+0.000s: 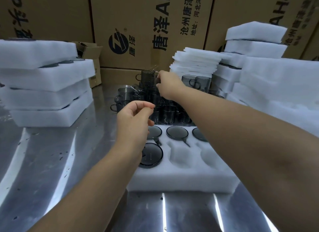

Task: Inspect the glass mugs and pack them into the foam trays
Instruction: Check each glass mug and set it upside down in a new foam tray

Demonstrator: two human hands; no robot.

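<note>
Right side of foam tray [181,178] hidden under right forearm [241,128], left hand [134,123] partly covering packed mug [154,133], cartons [138,15] cropped above

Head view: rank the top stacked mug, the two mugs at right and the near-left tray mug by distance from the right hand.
1. top stacked mug, gripped by the right hand.
2. two mugs at right, back right, beside the wrist.
3. near-left tray mug, front, nearest the camera.

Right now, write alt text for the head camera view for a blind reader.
The right hand grips the top mug of a pile of smoky glass mugs on a metal table; the left hand hovers empty over a partly filled foam tray. Foam stacks and cardboard boxes stand around.
</note>
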